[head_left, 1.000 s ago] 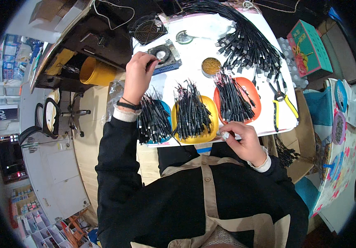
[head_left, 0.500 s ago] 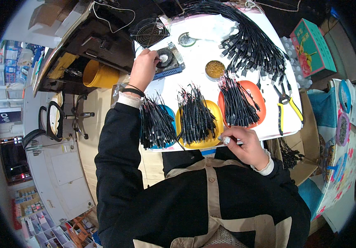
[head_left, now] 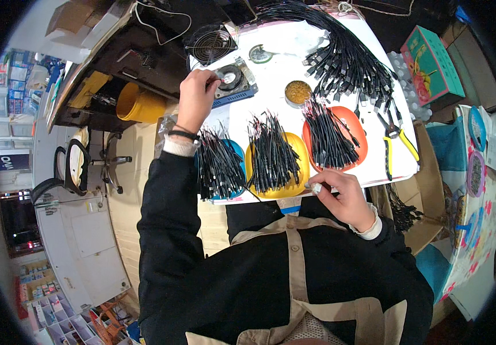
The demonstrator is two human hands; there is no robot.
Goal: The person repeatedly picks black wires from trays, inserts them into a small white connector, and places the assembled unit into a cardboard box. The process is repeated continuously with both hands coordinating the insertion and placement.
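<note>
Three shallow dishes sit in a row along the near edge of the white tabletop (head_left: 271, 86): one blue dish (head_left: 235, 150), one yellow dish (head_left: 294, 167) and one orange dish (head_left: 348, 123). Each carries one heap of short black wire leads. A fourth, much larger bundle of black cables (head_left: 346, 52) fans across the far side of the top. One round tin of brass-coloured material (head_left: 297, 92), one small desk fan (head_left: 210, 45), one grey square device with a round centre (head_left: 235, 80) and one pair of yellow-handled pliers (head_left: 396, 144) complete the count.

The tabletop is white and cluttered. Left of it are a dark bench with a yellow bucket (head_left: 136, 103), a swivel chair (head_left: 72, 167) and pale cabinets. A green printed box (head_left: 432, 63) and a floral cloth (head_left: 478, 195) lie to the right.

The left hand (head_left: 195, 98) reaches to the grey device, fingertips closed on a small item at its near left corner; the item itself cannot be identified. The right hand (head_left: 343, 198) rests at the near table edge just below the orange dish, thumb and forefinger pinched together on one small pale-tipped lead (head_left: 315, 187). Its visible tip points left toward the yellow dish, and its long axis runs roughly left-right along the table edge.
</note>
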